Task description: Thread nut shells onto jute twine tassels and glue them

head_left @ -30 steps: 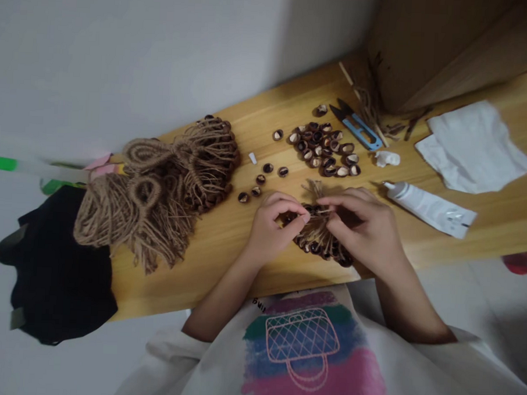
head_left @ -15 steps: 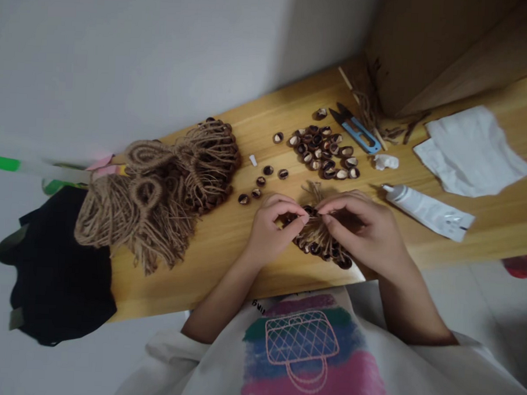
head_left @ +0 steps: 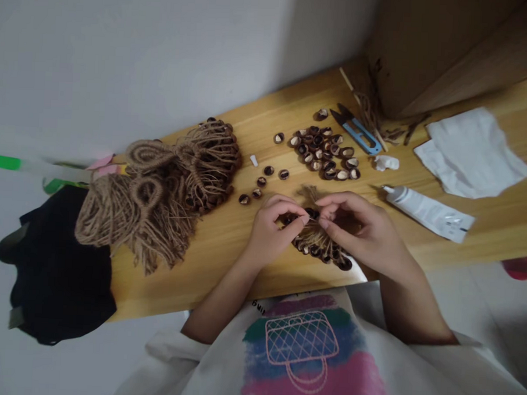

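Close together over the wooden table, both my hands pinch at the upper part of a twine bundle (head_left: 320,235) with dark brown nut shells on its strand ends. My left hand (head_left: 276,224) has thumb and forefinger closed on a thin strand of twine. My right hand (head_left: 362,225) pinches the twine just beside it, fingers curled. Parts of the bundle are hidden under the hands. Beyond them lies a pile of halved nut shells (head_left: 322,150), with several loose shells (head_left: 261,181) to its left.
At left lie finished-looking twine bundles (head_left: 204,166), a twine hank (head_left: 103,208) and a black cloth (head_left: 63,270). To the right are blue thread snips (head_left: 358,132), a white tube (head_left: 431,212), a crumpled tissue (head_left: 386,162) and white cloths (head_left: 475,151). A cardboard box (head_left: 453,54) stands at the back.
My right hand's fingers have shifted slightly, with the forefinger lifting and the pinch adjusting on the twine. My left hand stays almost in place.
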`<state>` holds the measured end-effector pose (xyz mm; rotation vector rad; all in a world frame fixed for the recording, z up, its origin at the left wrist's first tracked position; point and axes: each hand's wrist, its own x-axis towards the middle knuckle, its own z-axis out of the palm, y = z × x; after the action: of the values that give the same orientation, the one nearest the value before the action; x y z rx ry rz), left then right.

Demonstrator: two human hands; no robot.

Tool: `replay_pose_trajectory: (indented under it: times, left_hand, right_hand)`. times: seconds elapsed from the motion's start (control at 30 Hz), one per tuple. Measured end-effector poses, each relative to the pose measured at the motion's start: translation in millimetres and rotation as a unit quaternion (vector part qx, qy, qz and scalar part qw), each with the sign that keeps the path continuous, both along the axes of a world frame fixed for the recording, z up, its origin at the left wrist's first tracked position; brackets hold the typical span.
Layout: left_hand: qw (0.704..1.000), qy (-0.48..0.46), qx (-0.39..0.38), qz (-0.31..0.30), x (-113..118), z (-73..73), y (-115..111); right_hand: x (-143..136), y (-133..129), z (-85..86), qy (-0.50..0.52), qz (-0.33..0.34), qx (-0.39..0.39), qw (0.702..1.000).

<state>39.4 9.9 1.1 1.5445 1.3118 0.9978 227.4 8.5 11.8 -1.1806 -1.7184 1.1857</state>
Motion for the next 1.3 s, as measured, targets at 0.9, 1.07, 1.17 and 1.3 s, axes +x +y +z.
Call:
replay_pose_trajectory:
  times: [0.9,1.07,1.17,1.3]
  left_hand:
    - [1.0,0.015,0.017,-0.011,0.5,2.9,-0.6]
    - [0.979,0.159,0.113,0.059,-3.5,11.1,5.1]
    - [0.91,0.379,0.146,0.087,-5.6,21.7,19.3]
    - [0.848,0.515,0.116,0.048,-2.3,31.8,44.6]
  right_hand:
    - [2.2,11.8,12.0,-0.202,0.066,0.116,0.97]
    - [2.2,11.5,14.1,-0.209,0.068,0.073,0.973]
    - [3.1,12.1,15.7,-0.207,0.07,0.06,0.974]
    - [3.7,12.8,17.0,-0.212,0.069,0.06,0.973]
